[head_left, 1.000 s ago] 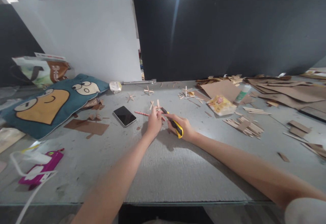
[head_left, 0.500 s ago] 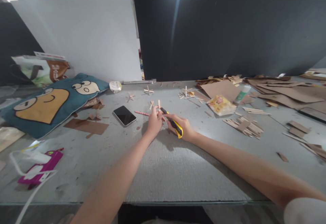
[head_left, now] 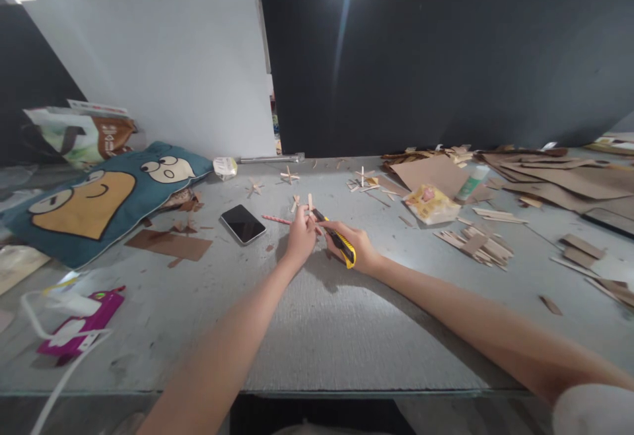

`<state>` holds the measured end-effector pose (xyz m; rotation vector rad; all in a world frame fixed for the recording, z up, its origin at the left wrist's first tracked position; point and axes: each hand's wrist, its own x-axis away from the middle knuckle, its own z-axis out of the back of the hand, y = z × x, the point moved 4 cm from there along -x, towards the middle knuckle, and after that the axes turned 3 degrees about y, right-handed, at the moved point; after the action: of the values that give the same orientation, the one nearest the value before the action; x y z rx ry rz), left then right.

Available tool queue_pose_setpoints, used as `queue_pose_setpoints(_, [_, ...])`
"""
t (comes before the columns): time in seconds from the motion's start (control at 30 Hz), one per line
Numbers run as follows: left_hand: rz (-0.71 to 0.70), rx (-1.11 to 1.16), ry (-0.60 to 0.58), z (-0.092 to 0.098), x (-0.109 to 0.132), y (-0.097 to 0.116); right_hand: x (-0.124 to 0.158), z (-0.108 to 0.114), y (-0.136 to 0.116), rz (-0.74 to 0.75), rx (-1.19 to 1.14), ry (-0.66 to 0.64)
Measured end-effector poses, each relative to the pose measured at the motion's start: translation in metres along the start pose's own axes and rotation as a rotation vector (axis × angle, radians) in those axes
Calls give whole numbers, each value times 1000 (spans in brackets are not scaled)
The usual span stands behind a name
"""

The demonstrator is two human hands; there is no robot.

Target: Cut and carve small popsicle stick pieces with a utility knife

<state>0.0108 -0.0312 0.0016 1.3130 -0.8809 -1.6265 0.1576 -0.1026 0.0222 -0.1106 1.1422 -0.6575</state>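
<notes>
My left hand (head_left: 300, 239) is closed around a small piece made of thin wooden sticks (head_left: 310, 204), whose tips poke up above the fingers. My right hand (head_left: 357, 245) grips a yellow and black utility knife (head_left: 340, 244), its tip pointing at the stick piece next to the left fingers. Both hands rest on the grey table (head_left: 317, 329) near its middle. A pink striped straw (head_left: 276, 220) lies just left of the left hand.
A black phone (head_left: 242, 224) lies left of the hands. A blue cartoon cushion (head_left: 99, 199) and cardboard scraps (head_left: 168, 245) sit further left, a magenta device with white cable (head_left: 74, 329) at the near left. Cardboard sheets (head_left: 545, 181), stick piles (head_left: 473, 243), a glue stick (head_left: 471, 182) and a yellow packet (head_left: 430, 204) fill the right.
</notes>
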Motion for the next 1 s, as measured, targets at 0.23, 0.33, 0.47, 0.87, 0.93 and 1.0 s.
queue_pose_setpoints(0.23, [-1, 6, 10, -1, 0, -3, 3, -1, 2, -37, -13, -23])
queue_pose_setpoints(0.33, [1, 4, 15, -1, 0, -4, 3, -2, 3, -44, -7, -30])
queue_pose_setpoints(0.47, [13, -7, 12, 0, 0, -3, 3, -2, 3, -24, -22, -22])
queue_pose_setpoints(0.87, [71, -69, -39, -1, 1, -1, 4, -6, 12, -109, -48, -63])
queue_pose_setpoints(0.93, [62, -82, -53, -1, 1, 0, 4, -6, 13, -130, -64, -73])
queue_pose_setpoints(1.0, [49, -96, -79, 0, 1, 2, 4, -5, 12, -144, -86, -72])
